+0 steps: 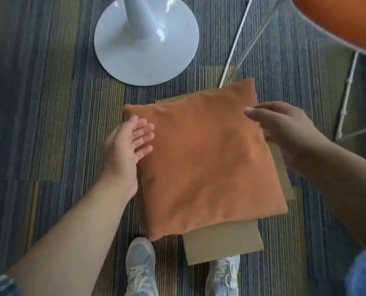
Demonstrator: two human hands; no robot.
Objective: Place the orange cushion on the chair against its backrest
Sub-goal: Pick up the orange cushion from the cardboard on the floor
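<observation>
An orange square cushion (pixel 205 159) lies flat on a sheet of brown cardboard (pixel 222 242) on the striped carpet in front of my feet. My left hand (pixel 128 146) is open, palm turned toward the cushion's left edge, fingers at or just short of the fabric. My right hand (pixel 284 129) hovers open over the cushion's upper right corner, fingers spread, holding nothing. The chair shows only at the top right: an orange seat shell (pixel 344 20) on thin white wire legs (pixel 346 95).
A round white pedestal base (pixel 145 45) stands on the carpet just beyond the cushion, to the left. My two grey sneakers (pixel 141 268) are at the bottom edge, the right one partly under the cardboard. Striped carpet (pixel 49 103) surrounds everything.
</observation>
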